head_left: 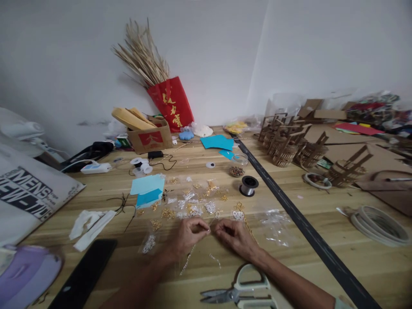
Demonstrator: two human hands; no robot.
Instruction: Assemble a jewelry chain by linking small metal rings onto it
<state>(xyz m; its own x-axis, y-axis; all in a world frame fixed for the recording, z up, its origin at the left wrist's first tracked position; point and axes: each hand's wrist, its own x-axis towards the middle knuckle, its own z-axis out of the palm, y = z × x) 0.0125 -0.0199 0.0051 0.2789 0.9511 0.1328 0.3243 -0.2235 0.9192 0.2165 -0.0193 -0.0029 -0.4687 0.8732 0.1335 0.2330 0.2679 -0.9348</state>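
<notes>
My left hand (192, 234) is closed in a pinch above the table, thumb against forefinger, with a tiny pale bit at the fingertips. Facing it closely, my right hand (234, 237) has its fingers curled together; what they hold is too small to make out. A thin chain (187, 261) trails from beneath the left hand along the wood, and I cannot tell whether it is held. A shorter piece of chain (215, 260) lies between the wrists. Scissors (236, 292) with pale handles rest below the right forearm. Just beyond the fingers are silver rings (238, 215) and a gold chain (247, 221).
Small bags of gold and silver findings (195, 209) spread beyond my hands. A wire spool (249, 186) and a dish of brown beads (237, 171) stand farther back. A dark strip (289, 201) crosses the table. Small wooden baskets (285, 148) stand right; a black phone-like slab (86, 272) lies left.
</notes>
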